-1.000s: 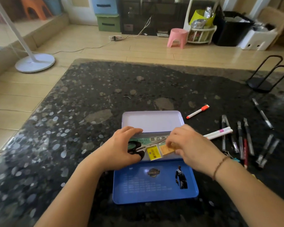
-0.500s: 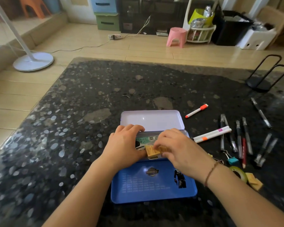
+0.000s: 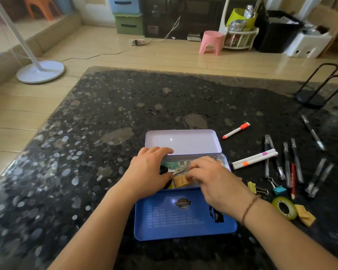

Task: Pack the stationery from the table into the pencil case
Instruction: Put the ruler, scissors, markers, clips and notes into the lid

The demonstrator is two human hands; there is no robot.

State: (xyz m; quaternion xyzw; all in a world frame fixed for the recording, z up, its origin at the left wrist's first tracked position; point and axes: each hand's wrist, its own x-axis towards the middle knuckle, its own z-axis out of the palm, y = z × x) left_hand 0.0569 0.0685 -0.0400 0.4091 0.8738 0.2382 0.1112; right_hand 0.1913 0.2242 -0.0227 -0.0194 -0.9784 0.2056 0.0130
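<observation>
Table (image 3: pixel 105 172), dark speckled stone, carried the open pencil case (image 3: pixel 183 217) directly before you, its middle tray between the lid and the blue base. Your left hand (image 3: pixel 147 173) lay flat and loosely spread on the tray's left end, over the scissors (image 3: pixel 176 170), gripping nothing I could confirm. Your right hand (image 3: pixel 215 182) had its fingers curled down on a yellow eraser (image 3: pixel 180 181) inside the tray; closure could not be determined. Judged step: seating small items. Pens (image 3: pixel 287 164), markers (image 3: pixel 254 159) and clips (image 3: pixel 257 189) lay to the right, unpacked; your next move called for reaching there.

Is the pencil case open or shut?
Open: the pencil case lies spread flat, with both hands reaching into its middle tray.
</observation>
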